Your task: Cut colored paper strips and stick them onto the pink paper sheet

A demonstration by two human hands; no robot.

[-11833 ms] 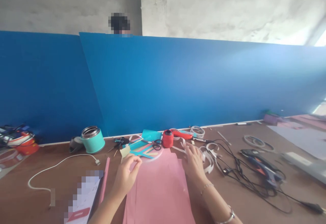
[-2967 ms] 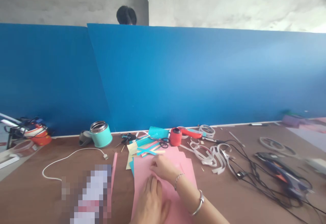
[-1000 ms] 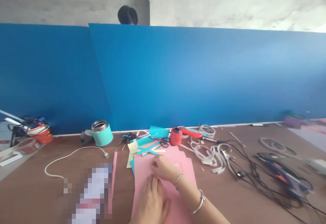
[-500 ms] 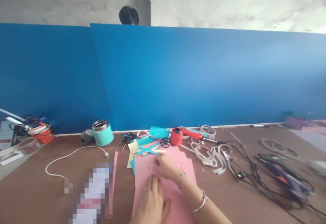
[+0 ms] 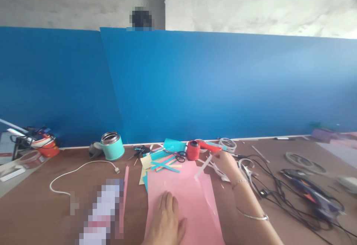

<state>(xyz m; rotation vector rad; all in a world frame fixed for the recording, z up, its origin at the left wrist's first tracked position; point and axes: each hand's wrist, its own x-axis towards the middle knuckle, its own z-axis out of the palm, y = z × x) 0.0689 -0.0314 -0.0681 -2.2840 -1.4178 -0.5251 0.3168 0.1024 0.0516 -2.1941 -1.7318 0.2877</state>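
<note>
left hand (image 5: 166, 215) lay flat on pink paper (image 5: 195, 204); right hand (image 5: 226, 165) pinched a pale strip (image 5: 203, 167), seemingly light, limp, best gripped by its ends.

Smooth matt pink paper (image 5: 195, 208), a shiny metal bangle (image 5: 260, 218), a metal-rimmed teal cup (image 5: 113, 150), a rough wall (image 5: 251, 7)
</note>
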